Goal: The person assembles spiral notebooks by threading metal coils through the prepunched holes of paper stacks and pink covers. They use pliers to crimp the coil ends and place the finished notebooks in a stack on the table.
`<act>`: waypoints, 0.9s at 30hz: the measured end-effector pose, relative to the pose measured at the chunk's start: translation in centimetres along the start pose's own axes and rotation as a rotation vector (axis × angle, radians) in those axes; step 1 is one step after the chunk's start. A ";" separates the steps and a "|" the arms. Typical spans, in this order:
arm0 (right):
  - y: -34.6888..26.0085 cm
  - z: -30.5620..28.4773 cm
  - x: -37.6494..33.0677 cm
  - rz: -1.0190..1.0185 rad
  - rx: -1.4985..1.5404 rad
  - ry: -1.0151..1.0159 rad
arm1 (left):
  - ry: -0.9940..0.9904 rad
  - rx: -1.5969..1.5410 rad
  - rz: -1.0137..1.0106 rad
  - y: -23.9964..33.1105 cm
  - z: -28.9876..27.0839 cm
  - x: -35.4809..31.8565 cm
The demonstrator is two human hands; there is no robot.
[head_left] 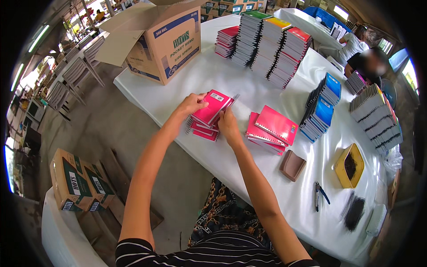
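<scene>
A white-clothed table (249,84) is carrying a small stack of pink spiral notebooks (203,130). Just above it, the left hand (192,103) and right hand (228,125) are each keeping a clenched grip on the top pink notebook (213,107).

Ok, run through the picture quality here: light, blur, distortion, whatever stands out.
Head view: even daylight, soft shadows under the left hand and right hand on the pink spiral notebook; the white table edge bows with fisheye distortion and the corners go black; windows at the left rim are blown out; a co-worker's face at upper right is blurred, while the cardboard box stays sharp.
</scene>
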State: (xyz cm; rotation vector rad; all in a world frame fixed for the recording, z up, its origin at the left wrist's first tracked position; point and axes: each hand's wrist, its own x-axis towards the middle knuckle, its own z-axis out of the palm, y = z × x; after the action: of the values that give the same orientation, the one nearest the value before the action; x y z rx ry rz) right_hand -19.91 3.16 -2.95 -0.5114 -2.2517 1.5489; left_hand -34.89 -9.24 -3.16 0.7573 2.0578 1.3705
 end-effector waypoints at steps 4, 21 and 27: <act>3.6 1.3 0.3 -0.342 -0.374 0.147 | 0.278 0.330 0.058 0.2 1.7 -2.0; -1.6 2.3 7.3 -0.193 -0.794 -0.392 | 0.182 -1.254 -0.377 2.7 7.4 -13.8; -1.0 0.6 4.2 -0.517 -0.697 -0.042 | -0.138 -1.231 -0.314 -0.7 6.8 -15.4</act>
State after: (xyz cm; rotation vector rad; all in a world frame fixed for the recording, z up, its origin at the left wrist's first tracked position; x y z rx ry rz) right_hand -23.96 4.38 -1.82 -0.0389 -2.6419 0.5153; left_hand -19.57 -16.14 -4.04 -0.0260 0.8330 1.9067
